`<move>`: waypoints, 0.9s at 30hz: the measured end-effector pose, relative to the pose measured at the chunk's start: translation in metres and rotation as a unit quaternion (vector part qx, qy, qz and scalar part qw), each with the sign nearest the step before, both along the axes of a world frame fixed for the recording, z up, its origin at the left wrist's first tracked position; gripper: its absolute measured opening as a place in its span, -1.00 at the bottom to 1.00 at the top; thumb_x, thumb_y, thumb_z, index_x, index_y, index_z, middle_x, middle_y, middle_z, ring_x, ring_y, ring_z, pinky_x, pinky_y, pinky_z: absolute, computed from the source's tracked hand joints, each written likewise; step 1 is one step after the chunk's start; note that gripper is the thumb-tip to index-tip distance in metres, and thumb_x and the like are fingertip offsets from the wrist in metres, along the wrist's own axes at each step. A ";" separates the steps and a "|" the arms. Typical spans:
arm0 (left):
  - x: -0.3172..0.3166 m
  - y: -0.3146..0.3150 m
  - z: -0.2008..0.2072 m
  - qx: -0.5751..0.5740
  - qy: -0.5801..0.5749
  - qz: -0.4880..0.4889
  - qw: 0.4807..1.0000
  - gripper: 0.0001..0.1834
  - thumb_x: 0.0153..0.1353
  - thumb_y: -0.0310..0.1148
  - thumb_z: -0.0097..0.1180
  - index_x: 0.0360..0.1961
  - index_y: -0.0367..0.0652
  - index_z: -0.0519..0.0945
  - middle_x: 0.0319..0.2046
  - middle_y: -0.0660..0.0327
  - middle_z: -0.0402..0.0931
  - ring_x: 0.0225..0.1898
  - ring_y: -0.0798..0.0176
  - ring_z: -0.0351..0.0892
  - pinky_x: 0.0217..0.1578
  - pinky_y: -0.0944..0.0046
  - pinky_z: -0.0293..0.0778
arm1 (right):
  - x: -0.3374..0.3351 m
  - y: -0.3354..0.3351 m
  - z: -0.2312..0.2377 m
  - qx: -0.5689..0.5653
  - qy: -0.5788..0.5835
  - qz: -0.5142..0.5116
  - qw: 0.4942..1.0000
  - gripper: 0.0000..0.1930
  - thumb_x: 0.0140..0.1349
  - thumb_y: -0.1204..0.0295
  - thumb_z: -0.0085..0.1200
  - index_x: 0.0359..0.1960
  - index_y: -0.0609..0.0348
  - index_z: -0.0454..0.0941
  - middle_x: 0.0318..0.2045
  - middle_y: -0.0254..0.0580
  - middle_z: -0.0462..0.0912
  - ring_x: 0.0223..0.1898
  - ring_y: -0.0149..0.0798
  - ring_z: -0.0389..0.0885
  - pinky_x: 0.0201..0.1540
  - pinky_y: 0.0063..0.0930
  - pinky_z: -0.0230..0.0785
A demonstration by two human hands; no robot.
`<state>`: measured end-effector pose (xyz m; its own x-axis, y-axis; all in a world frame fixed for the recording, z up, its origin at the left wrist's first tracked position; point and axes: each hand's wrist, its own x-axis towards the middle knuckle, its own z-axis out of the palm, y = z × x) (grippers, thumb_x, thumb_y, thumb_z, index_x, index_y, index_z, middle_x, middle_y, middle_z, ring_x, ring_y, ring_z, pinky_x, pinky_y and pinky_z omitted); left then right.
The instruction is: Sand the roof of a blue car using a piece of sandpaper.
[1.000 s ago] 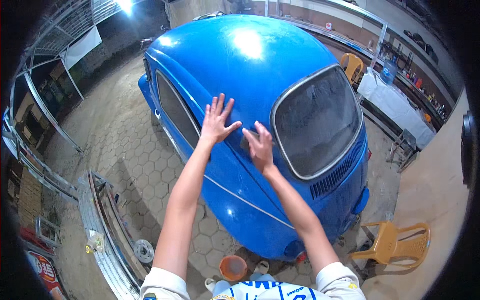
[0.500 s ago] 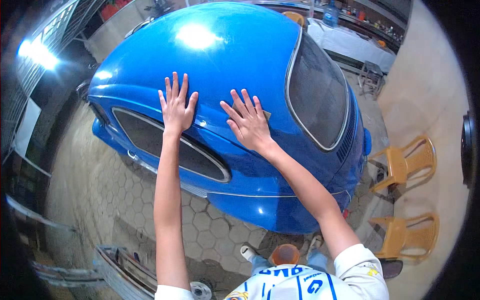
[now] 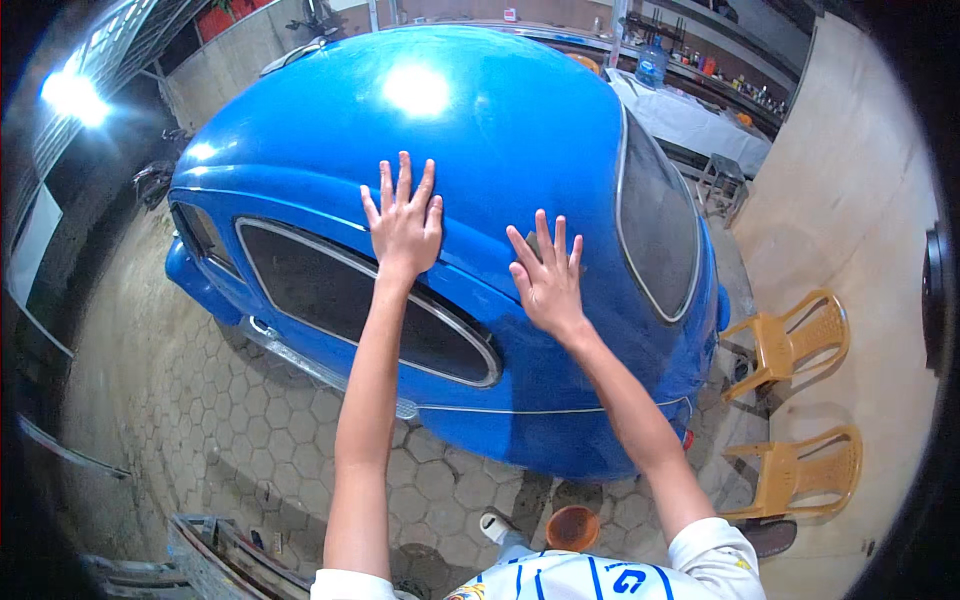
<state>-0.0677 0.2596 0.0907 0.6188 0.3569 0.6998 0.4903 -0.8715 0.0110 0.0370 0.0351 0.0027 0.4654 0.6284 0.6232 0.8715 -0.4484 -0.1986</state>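
A rounded blue car (image 3: 500, 120) stands in front of me, its roof shining under a lamp. My left hand (image 3: 405, 225) lies on the roof edge above the dark side window (image 3: 310, 265), palm down and fingers spread. To its right, my right hand (image 3: 550, 280) rests with spread fingers on the blue panel between the side window and the rear window (image 3: 660, 220). Under the right hand is a small thin greyish-brown piece (image 3: 534, 242), like a sheet of sandpaper; most of it is hidden by the fingers and palm.
Two yellow plastic chairs (image 3: 790, 345) stand along the right wall. A reddish-brown bowl (image 3: 572, 527) sits near my feet on hexagonal paving (image 3: 300, 440). At the back right, a white-covered table (image 3: 690, 120) holds a blue water jug (image 3: 652, 65). Wooden slats (image 3: 215, 550) lie at lower left.
Both hands appear further right and slightly lower in the picture, while the view itself has shifted. The right hand has slid closer to the roof's lower edge, with the thin piece still under it.
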 end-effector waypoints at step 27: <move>0.021 -0.016 0.003 -0.021 0.026 0.035 0.999 -0.33 0.59 -0.07 -0.29 0.66 0.21 -0.01 0.69 0.29 -0.25 0.68 0.00 -0.28 0.57 -0.31 -0.27 | 0.159 0.067 0.119 0.053 0.108 -0.060 0.991 -0.32 0.58 -0.09 -0.31 0.62 -0.07 0.11 0.65 -0.08 -0.02 0.66 0.10 -0.19 0.63 0.20 -0.42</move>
